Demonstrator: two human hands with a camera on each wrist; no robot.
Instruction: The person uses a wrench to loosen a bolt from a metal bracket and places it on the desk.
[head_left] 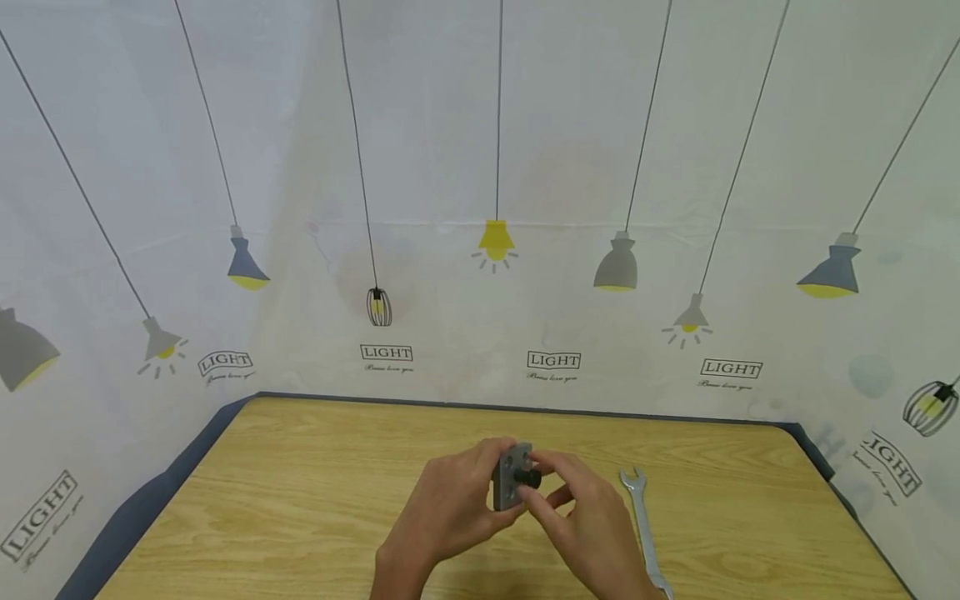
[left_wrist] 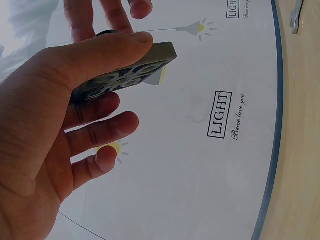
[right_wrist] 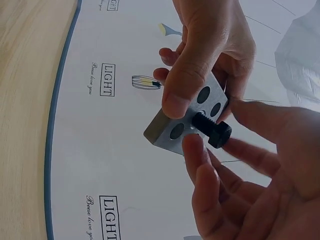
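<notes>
My left hand [head_left: 456, 498] grips a grey metal block with several round holes [right_wrist: 165, 131] by its edges, thumb on one side, fingers on the other. A black hex-head bolt [right_wrist: 219, 135] stands out from a hole near the block's middle, part of its threads showing. My right hand [head_left: 583, 510] is around the bolt with its fingers spread and bent. In the right wrist view its fingertips lie close to the block, and gaps show beside the bolt head. The block's other face, with round recesses, shows in the left wrist view under the left thumb [left_wrist: 107, 55].
An open-ended wrench [head_left: 643, 521] lies on the wooden table [head_left: 300, 492], right of the right hand. Behind the table hangs a white sheet [head_left: 442, 317] printed with lamps and lettering. A dark blue border runs along the table's edge.
</notes>
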